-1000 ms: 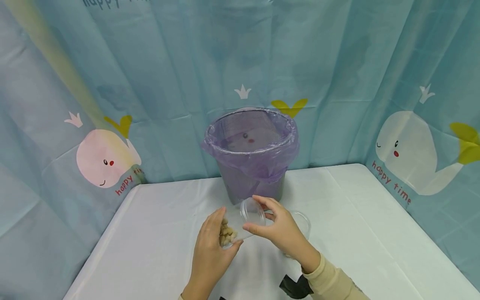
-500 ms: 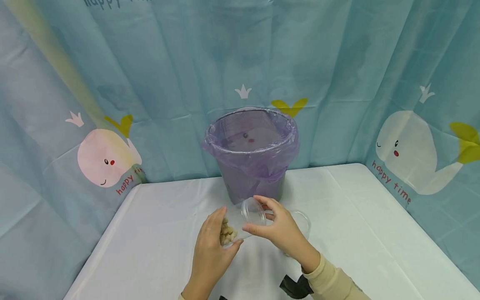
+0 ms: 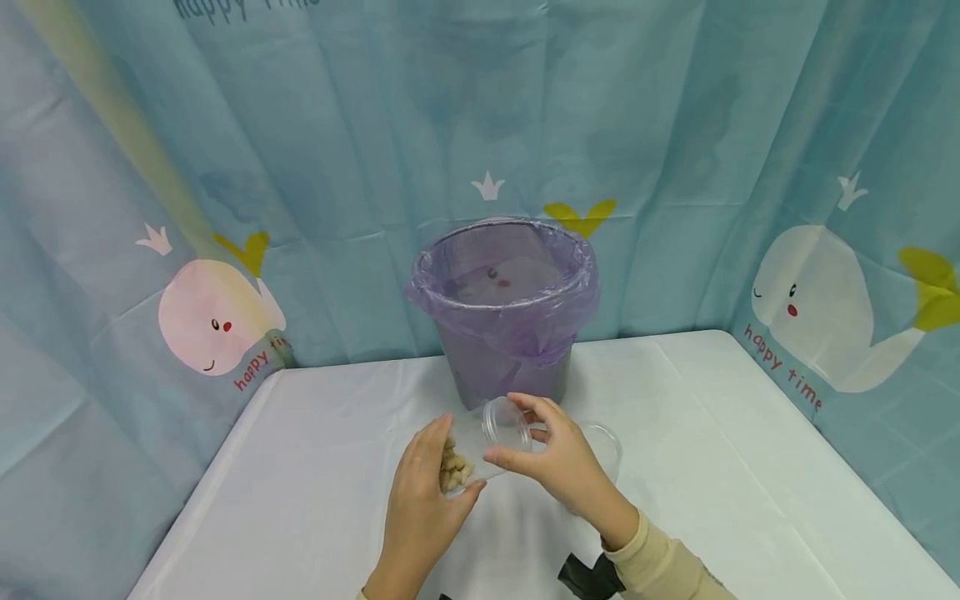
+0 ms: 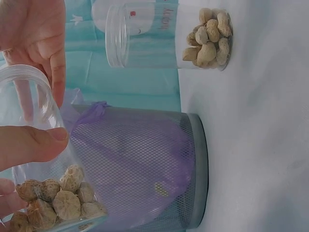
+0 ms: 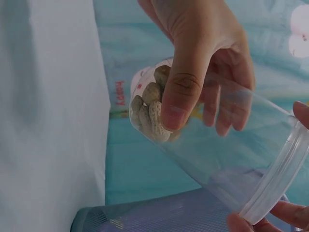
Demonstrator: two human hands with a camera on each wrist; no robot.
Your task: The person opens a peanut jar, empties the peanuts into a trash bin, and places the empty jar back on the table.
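A clear plastic jar point(image 3: 468, 442) with peanuts point(image 3: 453, 467) at its base is held tilted above the table, in front of the bin. My left hand point(image 3: 423, 487) grips the lower end, its thumb point(image 4: 34, 145) across the wall in the left wrist view. Thumb and fingers of my right hand point(image 3: 558, 458) pinch the ridged, clear mouth end. The peanuts point(image 5: 152, 113) sit in the base in the right wrist view. A second clear jar point(image 4: 152, 36) with peanuts stands upright on the table. It is partly hidden behind my right hand and wrist in the head view.
A mesh bin point(image 3: 502, 367) lined with a purple bag stands at the table's back, just beyond the hands. The white-covered table point(image 3: 720, 467) ends at a blue printed curtain point(image 3: 360, 183). A black strap-like piece point(image 3: 592, 577) lies by the right sleeve.
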